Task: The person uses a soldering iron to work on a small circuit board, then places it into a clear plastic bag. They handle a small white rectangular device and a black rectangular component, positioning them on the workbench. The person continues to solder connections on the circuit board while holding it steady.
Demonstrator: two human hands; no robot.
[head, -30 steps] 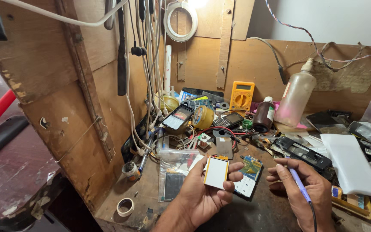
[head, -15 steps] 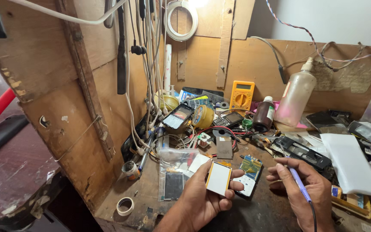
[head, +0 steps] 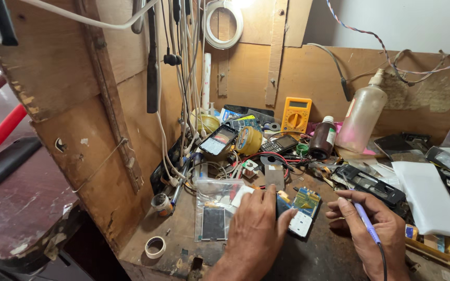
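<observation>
Left grip [head: 256, 229] on phone board [head: 304, 211], seemingly | right grip [head: 371, 234]: pen tool [head: 363, 221]

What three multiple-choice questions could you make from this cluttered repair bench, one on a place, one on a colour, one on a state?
1. Where does the yellow multimeter stand?
A. against the wooden back wall
B. on the floor
C. in the left hand

2. What colour is the handle of the thin soldering pen?
A. red
B. purple
C. green

3. How is the left hand placed?
A. raised in the air
B. palm down on the small circuit board phone
C. gripping a bottle

Answers: 1 A, it leans upright at the rear of the bench. 2 B, the handle in the right hand is purple. 3 B, its fingers press flat beside the board.
</observation>
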